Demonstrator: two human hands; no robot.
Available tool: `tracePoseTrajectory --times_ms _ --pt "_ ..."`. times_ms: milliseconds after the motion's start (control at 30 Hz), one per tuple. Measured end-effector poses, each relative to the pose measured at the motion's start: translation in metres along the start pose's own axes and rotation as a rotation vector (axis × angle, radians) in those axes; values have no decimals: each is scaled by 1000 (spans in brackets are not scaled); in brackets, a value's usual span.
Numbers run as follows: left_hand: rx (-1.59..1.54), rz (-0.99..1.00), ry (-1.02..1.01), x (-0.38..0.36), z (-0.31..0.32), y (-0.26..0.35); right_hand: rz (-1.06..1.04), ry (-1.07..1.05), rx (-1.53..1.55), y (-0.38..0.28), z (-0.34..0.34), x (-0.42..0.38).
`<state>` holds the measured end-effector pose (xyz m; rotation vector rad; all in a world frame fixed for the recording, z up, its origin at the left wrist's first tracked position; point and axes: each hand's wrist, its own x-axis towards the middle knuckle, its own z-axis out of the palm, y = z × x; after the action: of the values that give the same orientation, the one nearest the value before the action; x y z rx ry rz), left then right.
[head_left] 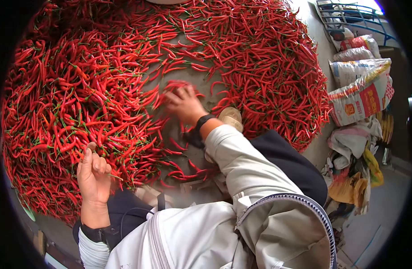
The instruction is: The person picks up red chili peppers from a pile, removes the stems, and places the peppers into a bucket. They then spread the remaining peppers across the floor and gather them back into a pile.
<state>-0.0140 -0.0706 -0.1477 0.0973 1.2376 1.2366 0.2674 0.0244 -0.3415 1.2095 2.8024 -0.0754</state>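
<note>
Red chilies with green stems [67, 103] lie in a deep heap on the left. My left hand [95, 175] is at the near edge of this heap, palm up, thumb raised and fingers curled. A thin green stem shows beside the little finger; the rest of what it holds is hidden. Farther forward, over a thinly covered strip of floor, my right hand [184, 104] is blurred by motion. Its fingers are bent over a few red chilies [177, 84], which are blurred too. A dark band circles the right wrist.
Another broad heap of chilies [268, 76] spreads to the right. Grey floor [177, 76] shows between the heaps, with scattered chilies. Printed sacks [360, 92], crumpled cloths [349, 143] and a blue rack [354, 15] stand along the right. A beige shoe [231, 117] is by my right forearm.
</note>
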Motion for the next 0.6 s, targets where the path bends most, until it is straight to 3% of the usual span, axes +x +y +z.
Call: tracePoseTrajectory --times_ms 100,167,300,367,433,600 --pt "-6 10 -22 -2 -6 3 376 -134 -103 55 -6 -11" --pt "-12 5 -26 -4 -8 5 532 -272 -14 88 -26 -18" --pt "-18 17 -14 -7 -9 7 966 -169 5 115 -34 -19" --pt "-21 15 -16 -8 -12 8 965 30 -95 101 -32 -10" --pt "-38 7 -55 -8 -13 8 714 91 -71 68 -33 11" --pt "-43 21 -10 -7 -7 8 7 312 440 -78 -31 64"
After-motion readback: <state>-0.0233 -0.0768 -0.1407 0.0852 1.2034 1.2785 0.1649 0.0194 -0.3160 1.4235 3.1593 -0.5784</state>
